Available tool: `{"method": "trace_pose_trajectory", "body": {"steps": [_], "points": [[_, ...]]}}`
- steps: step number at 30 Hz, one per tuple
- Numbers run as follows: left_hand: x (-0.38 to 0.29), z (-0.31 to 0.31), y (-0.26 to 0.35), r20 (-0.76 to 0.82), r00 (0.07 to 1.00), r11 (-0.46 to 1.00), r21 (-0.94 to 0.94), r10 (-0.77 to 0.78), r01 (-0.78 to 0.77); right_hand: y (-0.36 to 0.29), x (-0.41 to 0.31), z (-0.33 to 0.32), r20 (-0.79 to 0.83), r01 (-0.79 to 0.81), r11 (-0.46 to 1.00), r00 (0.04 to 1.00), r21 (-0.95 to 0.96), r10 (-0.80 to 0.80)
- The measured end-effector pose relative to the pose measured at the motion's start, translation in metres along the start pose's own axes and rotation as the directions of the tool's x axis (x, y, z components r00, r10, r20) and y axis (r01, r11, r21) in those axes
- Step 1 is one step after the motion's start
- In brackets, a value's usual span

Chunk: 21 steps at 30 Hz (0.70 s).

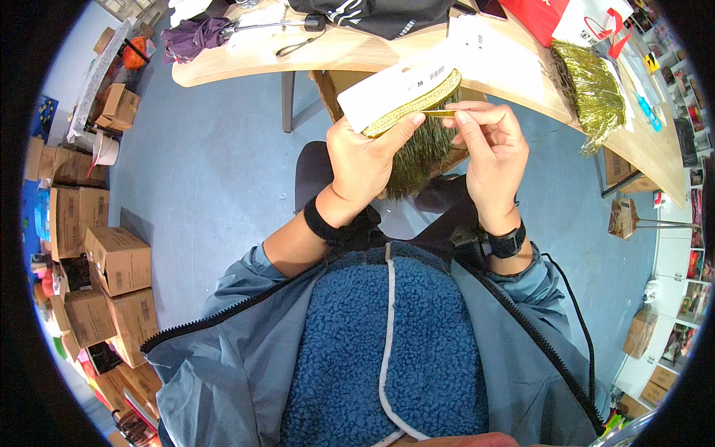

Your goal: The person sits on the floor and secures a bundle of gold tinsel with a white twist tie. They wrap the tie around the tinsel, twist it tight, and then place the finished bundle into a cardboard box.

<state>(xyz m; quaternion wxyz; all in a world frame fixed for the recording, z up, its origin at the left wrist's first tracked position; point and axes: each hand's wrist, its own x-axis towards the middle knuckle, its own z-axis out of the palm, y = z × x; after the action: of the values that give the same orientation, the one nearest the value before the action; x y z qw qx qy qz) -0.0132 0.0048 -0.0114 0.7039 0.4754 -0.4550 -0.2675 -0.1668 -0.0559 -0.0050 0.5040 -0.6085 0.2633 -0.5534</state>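
Observation:
My left hand (366,153) grips a white card (385,92) together with the coiled braided edge of a gold tinsel fringe trim (416,105). Dark gold strands (419,162) of the fringe hang below that hand. A short flat gold end of the braid (440,113) stretches from the left thumb across to my right hand (491,139), whose thumb and forefinger pinch it. Both hands are raised above my lap, just in front of the table edge. The card bears a printed code.
On the curved wooden table (246,58) lie a folded purple umbrella (195,38), a black bag (380,14), white paper sheets (497,61), another gold tinsel bundle (595,89) and a blue-handled tool (648,112). Below stands an open carton (324,92). Cardboard boxes (120,262) line the left; a dustpan (621,218) is right.

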Motion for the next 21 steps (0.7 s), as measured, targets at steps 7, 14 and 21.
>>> {"method": "trace_pose_trajectory", "body": {"steps": [7, 14, 21], "points": [[-0.002, 0.002, 0.003, -0.003, 0.999, 0.999, -0.033, -0.033, 0.033, 0.003, 0.008, -0.005, -0.041, -0.067, 0.994, 0.997, 0.092, 0.071], [-0.001, 0.001, 0.002, -0.008, 1.000, 0.999, -0.036, -0.013, 0.012, 0.003, 0.011, -0.007, -0.022, -0.077, 0.992, 0.997, 0.097, 0.079], [-0.003, 0.004, 0.001, 0.015, 1.000, 1.000, -0.031, 0.003, -0.002, 0.002, 0.012, -0.008, -0.062, -0.107, 0.994, 0.992, 0.019, 0.108]]}}
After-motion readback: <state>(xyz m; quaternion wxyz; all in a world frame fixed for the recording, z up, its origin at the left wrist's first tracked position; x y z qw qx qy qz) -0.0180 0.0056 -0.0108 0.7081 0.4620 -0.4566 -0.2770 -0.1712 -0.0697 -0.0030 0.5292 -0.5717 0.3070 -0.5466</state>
